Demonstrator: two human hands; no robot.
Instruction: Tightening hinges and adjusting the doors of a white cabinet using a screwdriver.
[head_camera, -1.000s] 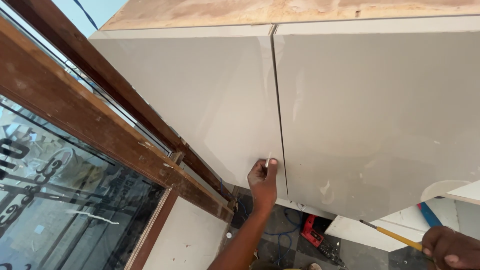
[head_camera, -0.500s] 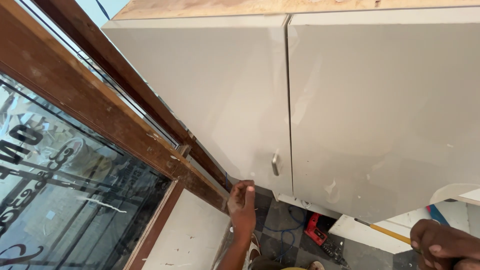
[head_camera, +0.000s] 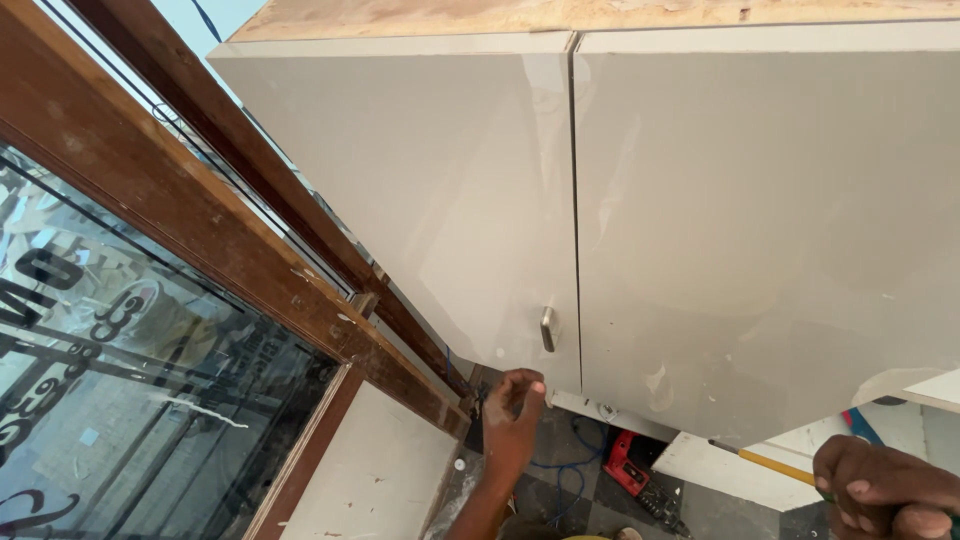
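Note:
A glossy pale-grey cabinet has two doors, the left door (head_camera: 420, 200) and the right door (head_camera: 780, 230). A small metal handle (head_camera: 547, 329) sits low on the left door, by the gap. My left hand (head_camera: 513, 418) reaches up from below, its fingers bent together at that door's lower edge, just under the handle. Whether it grips the edge is unclear. My right hand (head_camera: 885, 492) is at the bottom right corner, closed around a yellow-shafted tool (head_camera: 770, 462) that points up and left.
A brown wooden window frame (head_camera: 200, 220) with lettered glass (head_camera: 120, 400) runs along the left. Raw plywood (head_camera: 560, 12) tops the cabinet. On the floor below lie a red power tool (head_camera: 632, 470), a blue cable (head_camera: 570, 470) and white boards (head_camera: 740, 465).
My left hand has come off the door handle and dropped to the door's lower edge. The view has shifted, so the cabinet sits further right. My right hand stays low at the right.

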